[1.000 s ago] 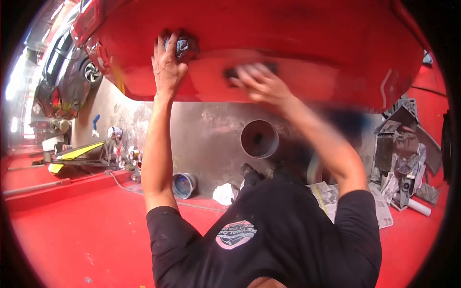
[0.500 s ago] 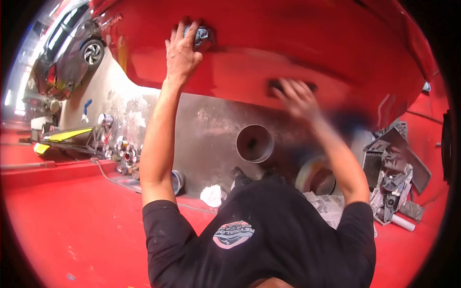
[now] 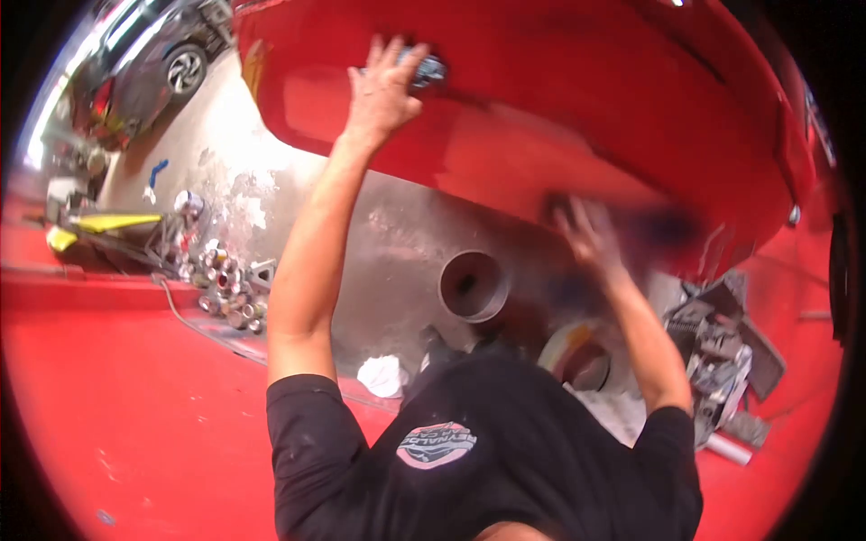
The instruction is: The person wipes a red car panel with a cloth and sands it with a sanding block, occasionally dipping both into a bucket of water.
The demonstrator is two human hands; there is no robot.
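Observation:
A large glossy red car panel point(image 3: 532, 54) stretches across the top of the head view, with a duller, lighter patch along its lower part. High on the panel, my left hand point(image 3: 383, 101) rests with fingers spread over a crumpled blue-grey cloth point(image 3: 431, 72), pressing it to the surface. Lower and to the right, my right hand point(image 3: 591, 236) is smeared by motion. Its fingers lie over a dark block point(image 3: 557, 206), which sits against the panel's lighter patch near the lower edge. The block's exact kind is too blurred to make out.
Below the panel stands a round bucket point(image 3: 493, 302); another round container point(image 3: 555, 347) is beside it. A white cloth point(image 3: 382, 376) lies near my feet. Several cans point(image 3: 230, 293) cluster at left. Dismantled parts point(image 3: 717, 352) are piled at right. A dark car point(image 3: 135, 99) stands farther off.
My right hand and the dark block have moved down and slightly right over the panel. The whole view has shifted; my left hand stays on the cloth.

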